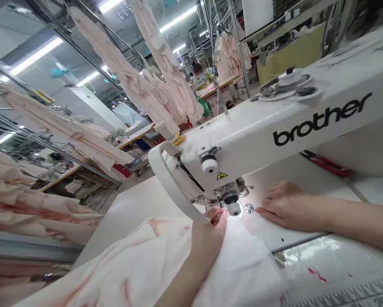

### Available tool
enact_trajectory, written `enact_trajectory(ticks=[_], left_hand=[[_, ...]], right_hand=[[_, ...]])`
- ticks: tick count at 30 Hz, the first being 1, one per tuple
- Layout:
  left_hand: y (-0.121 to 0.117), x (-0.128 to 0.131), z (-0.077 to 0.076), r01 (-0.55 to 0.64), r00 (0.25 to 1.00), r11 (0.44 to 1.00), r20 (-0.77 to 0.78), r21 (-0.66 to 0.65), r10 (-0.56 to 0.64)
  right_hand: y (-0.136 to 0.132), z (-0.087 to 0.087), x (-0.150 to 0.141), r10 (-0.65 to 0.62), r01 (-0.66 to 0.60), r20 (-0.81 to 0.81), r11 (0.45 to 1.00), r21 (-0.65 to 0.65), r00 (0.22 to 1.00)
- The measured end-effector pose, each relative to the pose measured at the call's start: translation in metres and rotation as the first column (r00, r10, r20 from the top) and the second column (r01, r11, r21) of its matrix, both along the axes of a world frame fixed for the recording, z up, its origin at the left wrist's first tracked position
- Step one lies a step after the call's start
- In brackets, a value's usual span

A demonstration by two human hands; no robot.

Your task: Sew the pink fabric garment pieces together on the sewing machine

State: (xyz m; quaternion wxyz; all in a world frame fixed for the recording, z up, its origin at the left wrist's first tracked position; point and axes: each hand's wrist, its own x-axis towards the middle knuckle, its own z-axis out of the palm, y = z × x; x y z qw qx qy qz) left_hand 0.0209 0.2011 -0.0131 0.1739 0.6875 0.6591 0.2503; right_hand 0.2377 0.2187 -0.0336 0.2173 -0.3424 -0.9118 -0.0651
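Note:
A white Brother sewing machine (294, 128) stands before me, its lit needle area partly hidden behind a knob and a curved white guard (170, 183). My left hand (209, 232) is beside the presser foot, fingers pinched on the edge of a pale fabric piece (140, 264). That fabric, white with faint pink marks, spreads over the bed and towards me. To the right of the needle, my right hand (284, 204) lies on the white machine bed with fingers stretched and nothing visible in them. Its fingertips are near a small round metal disc (249, 208).
Red-handled thread snips (330, 164) lie behind my right hand, below the machine arm. A ruler scale (354, 294) runs along the front right table edge. Pale pink garments (114, 64) hang from rails at left and beyond. Other sewing tables and a person (198, 70) are farther back.

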Motion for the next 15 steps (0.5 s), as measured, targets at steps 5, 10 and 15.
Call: enact_trajectory(ticks=[5,10,15], left_hand=[[0.0011,-0.0009,-0.0052,-0.012,0.998,1.000,-0.059,0.023,0.013],[0.0025,-0.0035,-0.0081,-0.012,0.996,1.000,-0.088,0.017,0.013],[0.0028,-0.0052,-0.0097,-0.006,0.995,1.000,-0.096,0.002,0.006]], right_hand=[[0.0018,-0.0025,0.0005,0.004,-0.004,-0.036,1.000,-0.018,0.999],[0.0018,-0.0028,0.0007,0.004,-0.004,-0.044,1.000,0.003,0.999],[0.0023,-0.0023,-0.0004,-0.011,0.011,-0.044,1.000,0.006,0.999]])
